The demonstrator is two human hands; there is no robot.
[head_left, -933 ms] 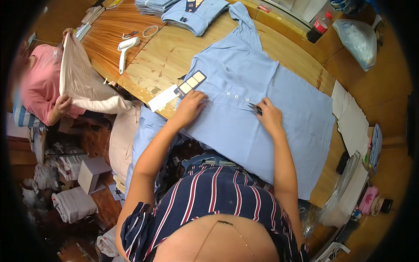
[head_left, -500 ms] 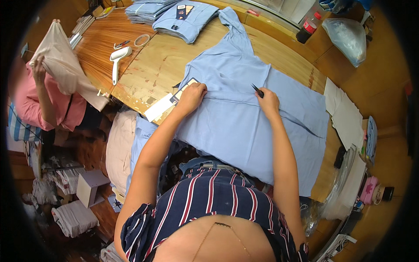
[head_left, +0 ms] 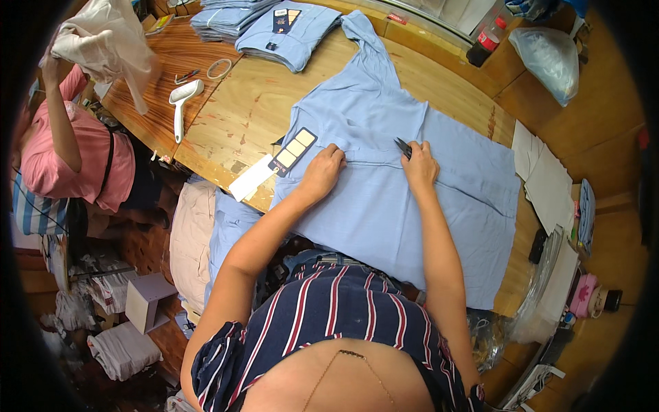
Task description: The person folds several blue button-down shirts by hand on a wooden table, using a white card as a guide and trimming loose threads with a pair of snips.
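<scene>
Seen from the head camera looking down: a light blue shirt [head_left: 405, 199] lies spread flat on a wooden bench [head_left: 233, 117], its sleeve reaching toward the far edge.

The left hand [head_left: 322, 172] presses down on the shirt near its left edge, fingers curled onto the cloth and gripping nothing else. The right hand [head_left: 420, 167] rests on the shirt just to the right, fingers closed around small dark snips [head_left: 402, 146] whose tips point to the far side and touch the fabric.

Just left of the left hand, a dark card with pale squares [head_left: 293, 151] lies on the shirt's edge, touching a white paper strip [head_left: 251, 177] that runs toward the near bench edge.

Farther left on the bench lies a white handheld tool [head_left: 182, 103], with a small ring [head_left: 220, 68] beside it. At the far side sits a stack of folded blue shirts [head_left: 288, 31].

At the far left, another person in a pink top [head_left: 68, 165] holds up a beige garment [head_left: 110, 41]. White paper sheets [head_left: 546, 178] lie on the right end of the bench.
</scene>
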